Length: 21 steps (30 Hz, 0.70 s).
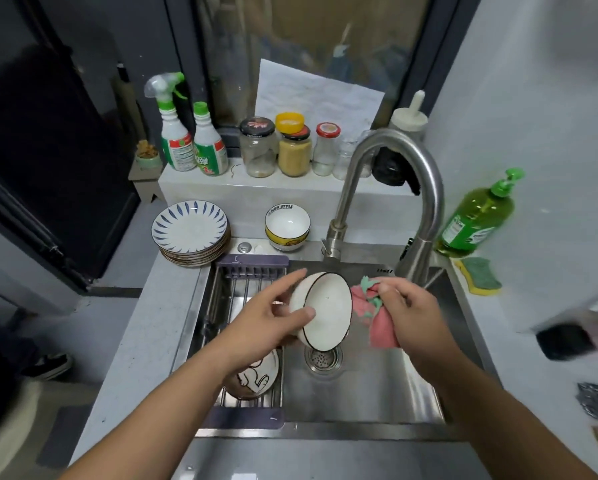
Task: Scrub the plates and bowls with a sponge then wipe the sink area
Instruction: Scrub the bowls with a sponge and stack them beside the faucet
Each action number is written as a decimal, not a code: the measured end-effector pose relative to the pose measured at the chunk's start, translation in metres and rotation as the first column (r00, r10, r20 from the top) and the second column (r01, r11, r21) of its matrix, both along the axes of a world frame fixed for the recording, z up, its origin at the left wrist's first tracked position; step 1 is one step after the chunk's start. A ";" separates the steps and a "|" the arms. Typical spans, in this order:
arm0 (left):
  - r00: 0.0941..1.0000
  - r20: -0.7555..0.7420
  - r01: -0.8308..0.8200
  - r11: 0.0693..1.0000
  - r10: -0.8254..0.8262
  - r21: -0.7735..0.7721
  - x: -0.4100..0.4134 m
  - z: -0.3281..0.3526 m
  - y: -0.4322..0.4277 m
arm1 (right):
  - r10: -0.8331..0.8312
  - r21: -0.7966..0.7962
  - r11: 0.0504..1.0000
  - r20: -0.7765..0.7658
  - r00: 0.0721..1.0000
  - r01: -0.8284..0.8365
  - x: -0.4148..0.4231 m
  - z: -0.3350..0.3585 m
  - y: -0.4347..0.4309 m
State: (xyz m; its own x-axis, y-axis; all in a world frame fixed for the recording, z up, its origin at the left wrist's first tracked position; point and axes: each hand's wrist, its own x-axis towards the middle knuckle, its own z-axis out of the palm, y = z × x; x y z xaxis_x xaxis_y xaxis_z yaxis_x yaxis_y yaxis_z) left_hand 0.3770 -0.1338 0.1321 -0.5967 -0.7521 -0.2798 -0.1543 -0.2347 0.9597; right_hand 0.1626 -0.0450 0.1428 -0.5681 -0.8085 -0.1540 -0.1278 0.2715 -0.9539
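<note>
My left hand (pixel 273 313) holds a white bowl with a dark rim (pixel 328 313) tilted on its side over the steel sink (pixel 366 393), thumb inside the rim and fingers behind it. My right hand (pixel 408 310) grips a bunched pink cloth with green trim (pixel 377 327) just right of the bowl, touching its outer edge. A stack of blue-patterned plates (pixel 190 233) sits on the counter at the back left. Stacked white and yellow bowls (pixel 287 227) stand beside the faucet base. A plate with a cartoon drawing (pixel 256 379) rests on the drying rack (pixel 249 282) under my left forearm.
The curved steel faucet (pixel 394 188) arches over the sink's back right. A green and yellow sponge (pixel 479 275) and a green soap bottle (pixel 477 216) sit on the right counter. Spray bottles (pixel 179 140) and jars (pixel 292 150) line the back ledge. The drain (pixel 323 360) lies below the bowl.
</note>
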 end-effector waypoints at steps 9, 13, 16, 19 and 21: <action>0.989 0.147 0.040 0.928 0.016 -0.371 -0.052 0.042 0.005 | 0.143 -0.116 0.981 -0.108 0.984 -0.156 -0.042 0.032 0.022; 0.989 0.144 0.011 0.931 0.045 -0.365 -0.065 0.057 0.010 | 0.258 -0.158 0.939 -0.265 0.929 -0.306 -0.044 0.040 0.023; 0.998 0.035 -0.038 0.976 0.046 -0.215 -0.070 0.071 0.020 | 0.354 -0.146 0.873 -0.468 0.810 -0.466 -0.044 0.044 0.017; 0.994 -0.084 -0.076 0.989 0.066 -0.129 -0.071 0.088 0.025 | 0.492 0.051 0.759 -0.697 0.521 -0.649 -0.041 0.058 0.011; 0.981 -0.159 -0.126 0.990 0.114 -0.064 -0.069 0.100 0.022 | 0.507 0.267 0.690 -0.841 0.186 -0.672 -0.046 0.063 0.009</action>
State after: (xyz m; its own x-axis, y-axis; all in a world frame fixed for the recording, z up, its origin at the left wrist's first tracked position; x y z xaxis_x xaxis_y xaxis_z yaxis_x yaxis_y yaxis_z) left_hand 0.3079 -0.1119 0.2318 -0.5327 -0.8359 -0.1325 0.0222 -0.1703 0.9851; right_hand 0.1169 -0.0360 0.2058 0.3272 -0.9257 0.1895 -0.8898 -0.3694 -0.2679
